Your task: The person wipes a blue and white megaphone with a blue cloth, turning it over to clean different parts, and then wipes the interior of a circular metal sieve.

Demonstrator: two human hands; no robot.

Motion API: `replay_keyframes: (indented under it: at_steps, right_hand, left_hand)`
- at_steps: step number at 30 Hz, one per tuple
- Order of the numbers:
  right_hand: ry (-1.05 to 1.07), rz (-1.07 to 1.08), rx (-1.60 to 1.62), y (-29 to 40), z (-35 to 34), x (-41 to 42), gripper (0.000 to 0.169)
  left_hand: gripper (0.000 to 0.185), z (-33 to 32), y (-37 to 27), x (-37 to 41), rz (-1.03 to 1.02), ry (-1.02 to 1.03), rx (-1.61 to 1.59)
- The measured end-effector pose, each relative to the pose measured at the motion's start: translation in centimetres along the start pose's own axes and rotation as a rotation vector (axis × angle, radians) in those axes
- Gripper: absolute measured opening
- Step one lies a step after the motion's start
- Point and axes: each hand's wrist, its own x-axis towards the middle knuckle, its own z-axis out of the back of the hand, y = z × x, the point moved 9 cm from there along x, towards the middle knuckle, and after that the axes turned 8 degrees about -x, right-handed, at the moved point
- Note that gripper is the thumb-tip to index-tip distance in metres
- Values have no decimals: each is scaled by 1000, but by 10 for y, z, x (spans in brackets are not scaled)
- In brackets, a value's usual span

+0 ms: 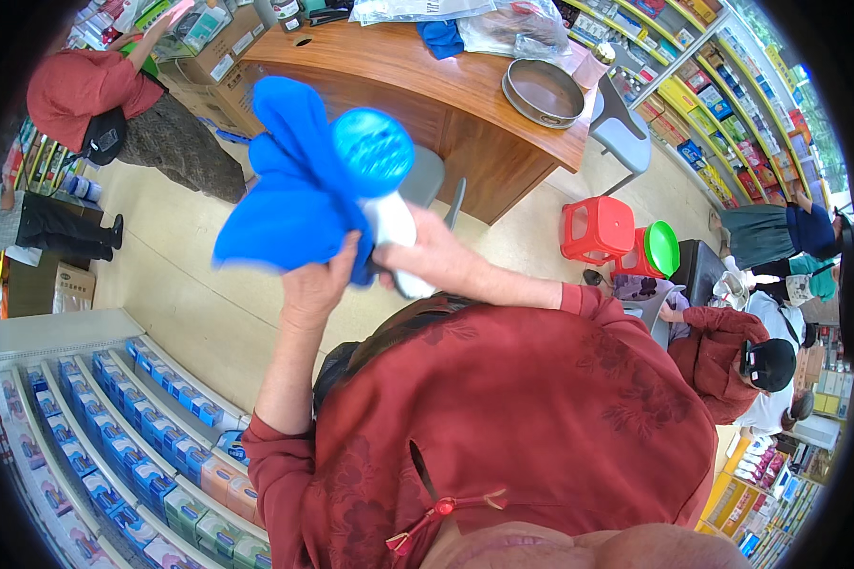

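My left hand (319,283) grips a bright blue cloth (285,206), which spreads up and to the left of the fingers and is blurred along its lower edge. In my right hand (420,245) is the white handle of a handheld device (391,220) with a round, glossy blue head (373,151). The head is beside the cloth, partly overlapped by its folds. Both hands are close together in front of my body, above the floor. Some of my right fingers are hidden behind the handle.
A wooden desk (398,67) ahead bears a round metal-walled pan (543,92), plastic bags and a blue cloth. A grey chair (425,178) stands at it. Red stools (598,227) are at right, shelves of boxes (149,441) at lower left. Several people stand or sit around.
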Motion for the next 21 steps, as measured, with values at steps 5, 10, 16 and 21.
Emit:
replay_keyframes:
  at_steps: [5,10,16,21]
  right_hand:
    - [166,-84,-226,-30,-34,-17,34]
    - [207,178,-539,-9,-45,-16,37]
    - [104,34,-380,19,-15,0,30]
    - [-17,60,-54,21,7,18,32]
  left_hand:
    - [29,62,5,21,339,-274,-283]
    - [28,67,31,15,492,-196,-794]
    - [33,88,13,6,302,-397,-46]
    - [32,22,-9,14,34,-257,-18]
